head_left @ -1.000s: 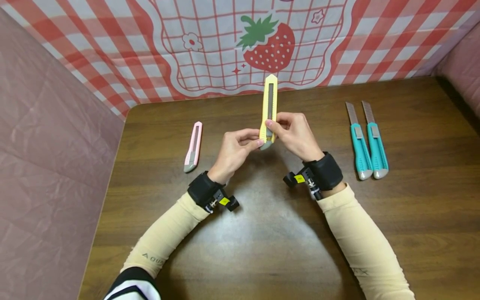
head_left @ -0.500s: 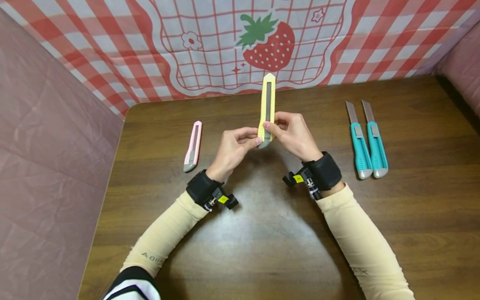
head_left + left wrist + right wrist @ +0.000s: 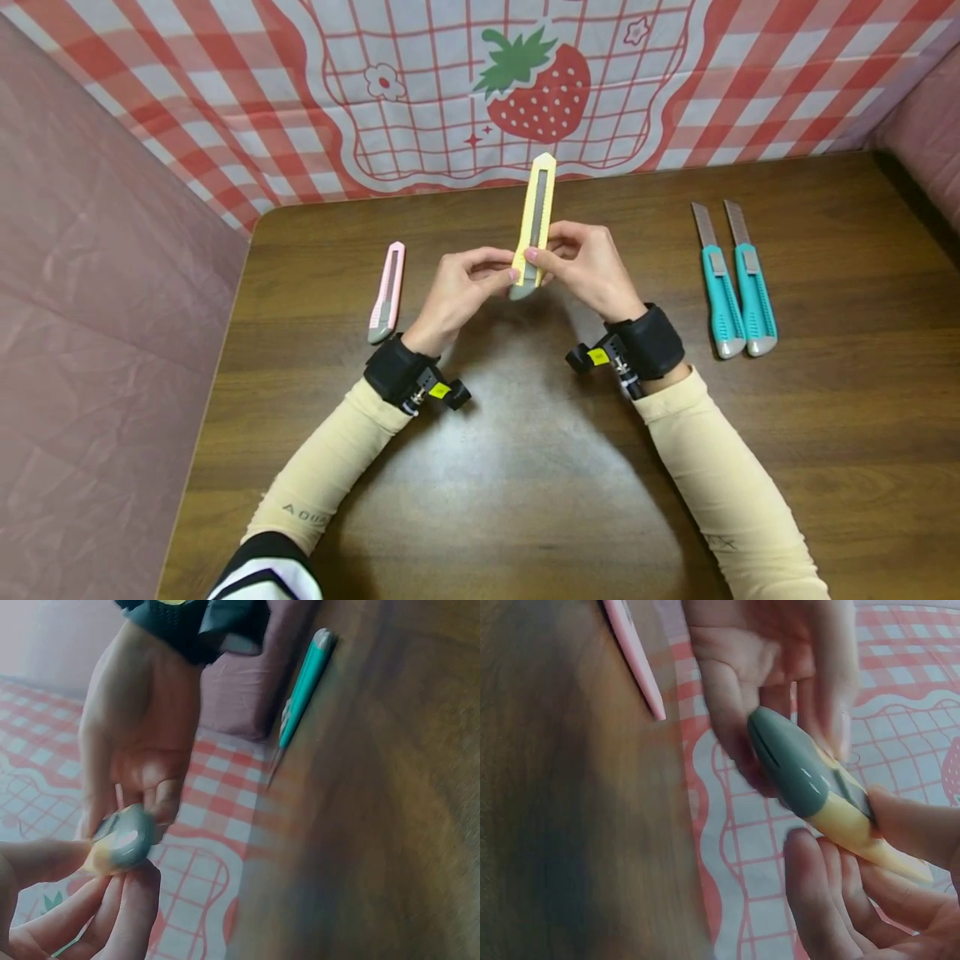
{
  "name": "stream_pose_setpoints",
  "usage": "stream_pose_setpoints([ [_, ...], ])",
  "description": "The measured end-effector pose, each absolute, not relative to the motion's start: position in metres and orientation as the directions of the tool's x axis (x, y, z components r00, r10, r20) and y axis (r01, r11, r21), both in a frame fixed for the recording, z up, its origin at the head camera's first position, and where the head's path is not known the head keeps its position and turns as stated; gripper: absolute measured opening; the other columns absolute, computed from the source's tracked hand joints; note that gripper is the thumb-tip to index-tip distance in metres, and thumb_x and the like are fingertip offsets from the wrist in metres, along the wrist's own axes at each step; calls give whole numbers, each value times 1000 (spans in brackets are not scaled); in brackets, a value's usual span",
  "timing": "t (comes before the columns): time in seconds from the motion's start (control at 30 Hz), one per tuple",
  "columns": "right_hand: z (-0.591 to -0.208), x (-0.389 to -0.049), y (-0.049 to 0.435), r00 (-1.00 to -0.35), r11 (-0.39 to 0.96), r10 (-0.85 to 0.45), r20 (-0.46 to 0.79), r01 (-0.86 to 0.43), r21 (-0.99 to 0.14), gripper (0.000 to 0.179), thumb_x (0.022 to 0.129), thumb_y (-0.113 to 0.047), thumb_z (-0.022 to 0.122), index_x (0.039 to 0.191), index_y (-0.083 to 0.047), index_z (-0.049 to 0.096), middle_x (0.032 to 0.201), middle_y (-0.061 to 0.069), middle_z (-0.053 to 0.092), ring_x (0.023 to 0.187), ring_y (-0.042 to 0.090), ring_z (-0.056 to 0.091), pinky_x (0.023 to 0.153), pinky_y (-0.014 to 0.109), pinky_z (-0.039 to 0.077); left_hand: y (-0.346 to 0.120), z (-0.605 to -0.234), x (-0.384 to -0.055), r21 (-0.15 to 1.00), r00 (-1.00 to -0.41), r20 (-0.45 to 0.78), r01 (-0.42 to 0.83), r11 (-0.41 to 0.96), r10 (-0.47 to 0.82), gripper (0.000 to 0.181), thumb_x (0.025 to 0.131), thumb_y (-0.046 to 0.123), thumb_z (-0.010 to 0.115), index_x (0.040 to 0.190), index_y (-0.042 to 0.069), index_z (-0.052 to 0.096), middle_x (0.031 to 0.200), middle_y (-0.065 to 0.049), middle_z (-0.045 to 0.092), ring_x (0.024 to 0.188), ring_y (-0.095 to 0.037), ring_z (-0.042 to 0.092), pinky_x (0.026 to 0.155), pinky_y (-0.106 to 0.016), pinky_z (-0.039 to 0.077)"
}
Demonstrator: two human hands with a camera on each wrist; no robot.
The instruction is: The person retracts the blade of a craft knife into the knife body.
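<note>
Through the head view I can read only a little lettering. Below and left of the yellow cutter (image 3: 536, 212), the left sleeve (image 3: 341, 467) bears dark letters (image 3: 304, 513) that I read as "AQU", with whatever follows lost at the edge of the cloth. Below and right of the cutter, the right sleeve (image 3: 727, 467) has a creased dark print (image 3: 722, 542); I make out perhaps an X. Two small yellow labels, one (image 3: 439, 389) below left of the cutter, one (image 3: 597, 357) below right, are too small for me to read.
</note>
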State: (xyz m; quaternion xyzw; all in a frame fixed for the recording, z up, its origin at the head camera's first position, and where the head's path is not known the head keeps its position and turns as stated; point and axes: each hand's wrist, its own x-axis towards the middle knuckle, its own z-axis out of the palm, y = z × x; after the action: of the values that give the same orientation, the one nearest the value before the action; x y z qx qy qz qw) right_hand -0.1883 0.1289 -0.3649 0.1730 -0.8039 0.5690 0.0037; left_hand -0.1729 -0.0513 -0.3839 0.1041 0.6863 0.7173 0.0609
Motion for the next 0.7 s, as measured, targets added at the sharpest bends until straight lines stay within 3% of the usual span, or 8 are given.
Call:
stream_pose_setpoints([
  [0.17,-370,-187,121,-926,318,-343,160,-275,-907,20,84,-10,69,99,3,64,85,15,67,69,16,63,53,26,56,-59,-382,-179,991,-982,65,43,-124,176,21,86,4,65,103,-8,64,92,-19,67,77,-28,64,75,-49,57],
  [0.27,-375,-185,114,-911,328,-384,152,-289,-899,19,83,-11,69,97,1,64,81,12,67,67,14,63,53,28,55,-63,-382,-182,996,-990,44,32,-85,135,21,85,6,67,101,-7,65,88,-15,67,76,-26,64,70,-42,59],
  [0.4,-381,-182,107,-897,325,-419,139,-291,-900,17,83,-11,69,95,0,64,78,12,66,63,14,62,50,21,51,-69,-381,-186,1000,-993,18,17,-14,114,21,83,8,69,98,-6,66,84,-14,67,75,-24,64,64,-38,60],
  [0.63,-385,-178,100,-898,268,-430,94,-227,-936,18,88,-10,64,97,5,64,78,21,66,59,25,62,57,47,58,-88,-375,-192,989,-988,-16,7,150,153,19,83,9,70,95,-5,66,85,-18,66,71,-25,64,64,-44,60],
  [0.7,-384,-178,100,-902,271,-420,95,-224,-936,17,89,-11,62,97,4,64,78,23,65,58,24,61,58,49,58,-99,-373,-195,973,-990,-13,21,231,143,16,82,9,70,92,-4,66,83,-19,67,67,-26,65,63,-46,59],
])
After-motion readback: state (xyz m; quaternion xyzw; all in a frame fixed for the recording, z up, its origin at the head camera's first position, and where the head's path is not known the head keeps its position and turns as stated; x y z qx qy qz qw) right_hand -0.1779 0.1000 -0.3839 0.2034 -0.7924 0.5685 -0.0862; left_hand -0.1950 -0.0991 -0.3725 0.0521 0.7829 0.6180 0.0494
